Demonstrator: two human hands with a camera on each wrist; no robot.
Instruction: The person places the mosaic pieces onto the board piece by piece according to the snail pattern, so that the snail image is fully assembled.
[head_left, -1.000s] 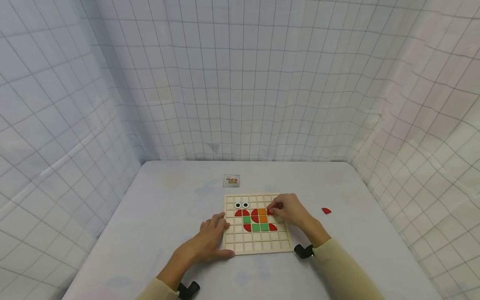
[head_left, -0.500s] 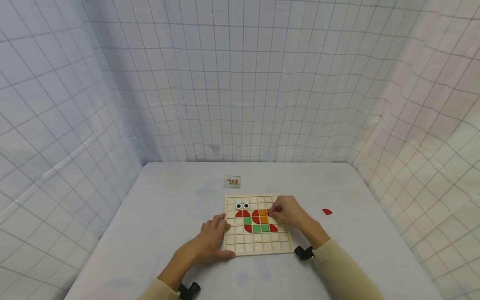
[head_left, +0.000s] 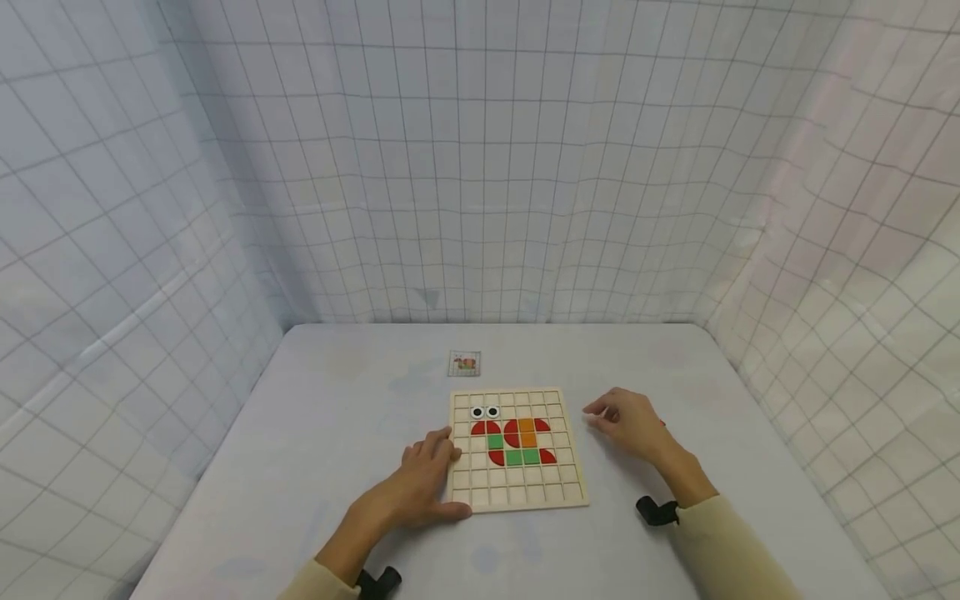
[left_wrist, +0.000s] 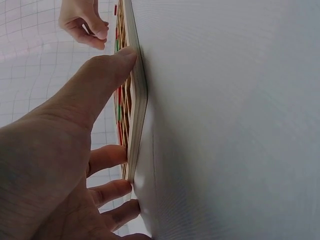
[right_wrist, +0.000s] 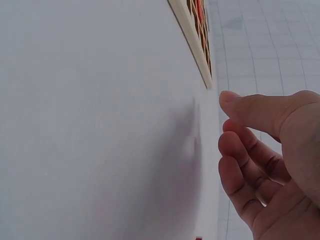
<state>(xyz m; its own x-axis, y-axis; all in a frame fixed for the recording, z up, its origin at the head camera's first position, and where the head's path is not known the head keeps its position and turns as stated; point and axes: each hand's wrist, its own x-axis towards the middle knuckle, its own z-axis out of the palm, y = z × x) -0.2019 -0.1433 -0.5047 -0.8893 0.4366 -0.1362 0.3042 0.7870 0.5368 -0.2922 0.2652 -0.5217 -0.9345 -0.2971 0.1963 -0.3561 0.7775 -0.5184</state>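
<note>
A pale wooden grid board [head_left: 532, 497] lies on the table, bearing red quarter-circle tiles [head_left: 547, 457], green square tiles [head_left: 513, 457], orange square tiles [head_left: 527, 439] and two round eye pieces [head_left: 492, 412]. My left hand [head_left: 422, 483] rests against the board's left side. Its thumb presses on the near left corner and its fingertips touch the left edge, as the left wrist view also shows. To the right of the board, above the table, my right hand [head_left: 626, 423] is held with loosely bent fingers and nothing between them. A loose red piece [head_left: 662, 424] is mostly hidden behind it.
A small picture card [head_left: 464, 364] with a coloured figure on a grid lies beyond the board. White table cloth [head_left: 360, 392] covers the surface, and grid-patterned curtains [head_left: 480, 167] enclose it at the back and both sides.
My right hand has let go of a red quarter-circle tile at the orange tiles' right and moved right, off the board, now covering most of the loose red piece. The left hand stays put.
</note>
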